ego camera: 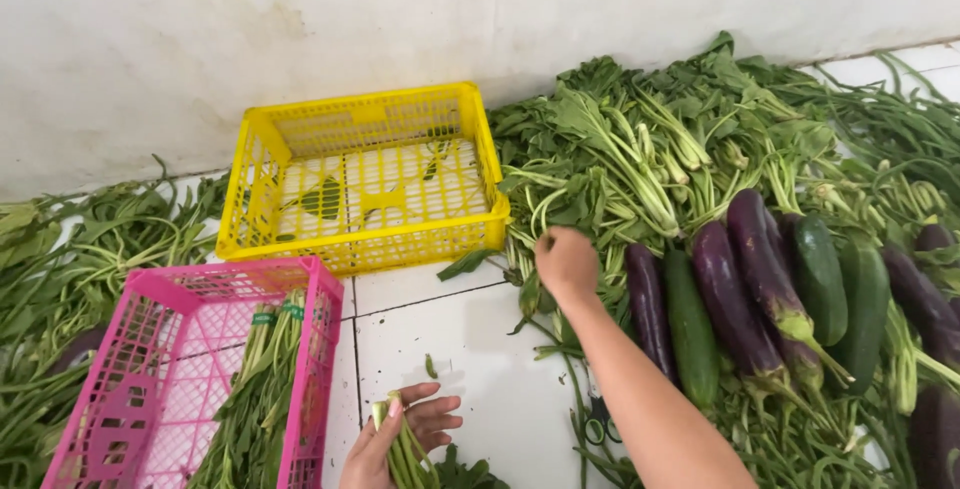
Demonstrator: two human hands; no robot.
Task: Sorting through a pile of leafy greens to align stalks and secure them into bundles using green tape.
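Left hand (400,439) is curled loosely around a small bunch of green stems (405,454), near the pink crate (320,349). Right hand (565,261) reaches into the pile of leafy greens (640,159) further right, fingers hidden, so can't tell its grip.

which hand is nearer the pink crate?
Left. The left hand, holding a bunch of green stems, sits just right of the pink crate. The right hand is farther right, at the pile of leafy greens.

A produce-sorting corner, perhaps a market's back room: leafy greens (640,159) heaped on the white tiled floor (450,349) at two o'clock, eggplants (745,279) beside them, a yellow crate (365,174) at twelve.
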